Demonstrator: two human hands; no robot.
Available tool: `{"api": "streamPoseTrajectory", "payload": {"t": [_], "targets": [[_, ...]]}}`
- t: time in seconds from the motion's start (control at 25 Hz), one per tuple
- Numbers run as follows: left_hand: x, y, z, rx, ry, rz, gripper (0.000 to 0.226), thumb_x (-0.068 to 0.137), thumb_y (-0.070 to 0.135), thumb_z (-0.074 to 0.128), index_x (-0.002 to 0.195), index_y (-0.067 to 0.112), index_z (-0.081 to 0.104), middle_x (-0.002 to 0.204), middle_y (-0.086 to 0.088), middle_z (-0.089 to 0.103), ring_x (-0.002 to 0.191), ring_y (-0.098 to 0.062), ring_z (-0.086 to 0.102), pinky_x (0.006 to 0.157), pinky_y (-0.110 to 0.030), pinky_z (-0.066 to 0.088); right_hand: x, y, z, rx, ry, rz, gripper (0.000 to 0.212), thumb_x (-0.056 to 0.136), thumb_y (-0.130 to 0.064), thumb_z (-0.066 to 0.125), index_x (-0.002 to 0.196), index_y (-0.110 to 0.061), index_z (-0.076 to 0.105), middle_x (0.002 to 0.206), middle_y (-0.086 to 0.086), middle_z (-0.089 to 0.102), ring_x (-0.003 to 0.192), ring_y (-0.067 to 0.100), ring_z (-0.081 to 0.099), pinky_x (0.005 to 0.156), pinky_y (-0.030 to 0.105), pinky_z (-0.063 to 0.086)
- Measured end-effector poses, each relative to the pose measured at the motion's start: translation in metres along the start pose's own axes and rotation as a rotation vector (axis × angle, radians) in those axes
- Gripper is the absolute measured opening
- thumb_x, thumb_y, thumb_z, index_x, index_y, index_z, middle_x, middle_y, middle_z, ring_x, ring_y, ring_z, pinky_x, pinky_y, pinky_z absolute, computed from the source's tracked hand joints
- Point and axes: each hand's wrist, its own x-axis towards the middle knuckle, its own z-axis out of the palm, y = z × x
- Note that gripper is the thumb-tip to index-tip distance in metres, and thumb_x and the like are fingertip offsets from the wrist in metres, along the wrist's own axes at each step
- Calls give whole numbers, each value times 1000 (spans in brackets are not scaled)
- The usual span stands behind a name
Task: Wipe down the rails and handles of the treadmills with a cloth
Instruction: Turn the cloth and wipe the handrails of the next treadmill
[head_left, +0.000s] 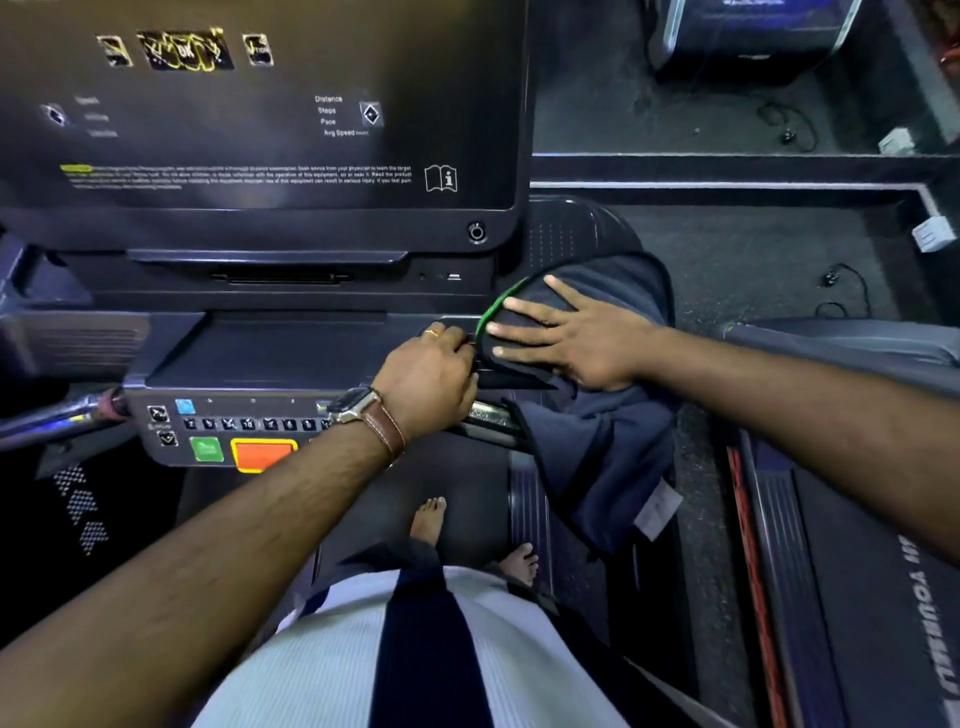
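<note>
While the person stands barefoot on the dark treadmill belt (467, 499), the dark navy cloth with the green-stitched edge (597, 415) is draped over the right end of the black treadmill console (291, 353), covering the spot where the right handrail meets it, and its long tail hangs straight down past the console's front edge with a white tag showing near the bottom.

Look at the right hand (566, 338): it lies flat on top of the cloth, fingers (524, 309) straight and spread apart, pointing left toward the console's middle, pressing the fabric down. The left hand (431, 379), with a brown-strapped wristwatch (363, 410) on its wrist, comes in from the console's front edge, and its curled fingers pinch the cloth's near-left edge just beside the green stitching. Both hands touch the cloth; the right one has it covered, so it looks the better placed to drive the wipe.

Here's the relation that matters: the cloth's long axis runs front to back over the console's right corner, and the rail under it seems to run back toward the person. A pull along that line would likely be the next stroke. On the far left edge, the shiny metal left handrail (57, 415) sits well apart from both hands.
</note>
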Motion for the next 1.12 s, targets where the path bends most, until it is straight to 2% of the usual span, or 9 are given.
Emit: {"api": "streamPoseTrajectory", "payload": {"t": [0.12,0.2,0.32,0.52,0.64,0.76,0.92,1.0,1.12], "targets": [[0,1,-4,-9,8,-82,35,86,34,49,98,3,61,104,-16,58,104,-33,51,71,-39,49,37,-15,-6,-127,7,-31,65,96,-48,41,153,-21,24,164,1,7,151,23,0,115,64,5],[-4,2,-4,-15,34,-98,35,86,33,51,97,2,61,104,-17,58,105,-32,50,68,-38,49,38,-30,-1,-122,28,57,64,98,-46,35,154,-18,22,164,1,6,151,21,0,116,62,5],[-14,-6,-1,-52,62,-24,31,90,33,48,91,5,60,99,-14,56,100,-29,49,70,-40,48,14,-32,1,10,57,228,63,98,-24,26,156,-17,4,164,-2,-2,151,18,-1,119,57,6],[-20,-15,-5,-168,71,46,26,89,29,50,93,6,62,95,-10,59,93,-27,52,74,-38,44,-11,-30,-12,347,-37,495,93,82,11,53,155,-12,-1,162,5,-12,150,24,-5,119,44,-1],[-21,-15,-4,-178,68,55,26,88,30,50,91,7,62,95,-10,60,93,-28,53,73,-38,46,-49,-22,-23,542,-181,631,93,81,13,55,155,-14,6,163,5,-9,150,24,0,121,39,3],[-21,-18,-3,-175,66,81,26,89,29,50,92,7,63,95,-10,61,93,-29,54,75,-38,46,-70,-58,-34,720,-184,631,84,73,16,49,150,-12,32,161,7,19,150,23,12,122,39,4],[-18,-25,-5,-189,41,206,24,89,27,54,92,6,64,93,-12,62,92,-30,54,80,-38,43,-87,-144,-44,744,61,737,61,80,5,51,140,-7,47,145,15,48,138,30,38,119,37,12],[-16,-33,-9,-198,10,249,27,90,31,56,94,6,65,94,-12,63,93,-29,55,82,-39,46,-92,-182,-41,668,160,821,56,91,-12,54,145,-4,40,150,14,42,141,30,35,119,43,13],[-17,-41,-11,-191,-12,317,28,92,31,54,87,7,68,89,-11,64,90,-30,57,79,-39,47,-50,-205,-38,399,34,1016,75,94,-48,49,151,-5,25,157,14,29,146,29,25,120,53,10]]}}
